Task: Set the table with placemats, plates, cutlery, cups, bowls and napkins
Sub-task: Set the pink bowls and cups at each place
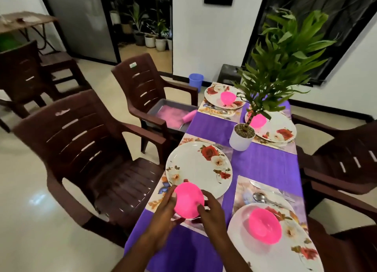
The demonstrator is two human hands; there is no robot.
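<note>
Here, seen from the head camera, a person holds a pink bowl in both hands above the near edge of the near-left floral plate, the only one of four plates on the purple-clothed table without a bowl of its own. The left hand curls its fingers around the bowl's left side; the right hand cups the right side, fingertips pressed to the rim. The bowl appears to face away from the camera, its rounded underside showing.

Three matching bowls already sit on plates: one at the near right, one at the far right partly behind the potted plant, one at the far left. Each plate lies on a printed placemat, with a spoon and knife visible at the near-right setting and a fork just beyond the near-left plate. A grey tray with pink items rests on the far-left chair.

The step in hand looks to be bowl placement, at the last setting. The next move likely calls for turning the bowl upright and lowering it onto the middle of the near-left plate. No cups or napkins are visible on the table, so they probably remain to be laid.
</note>
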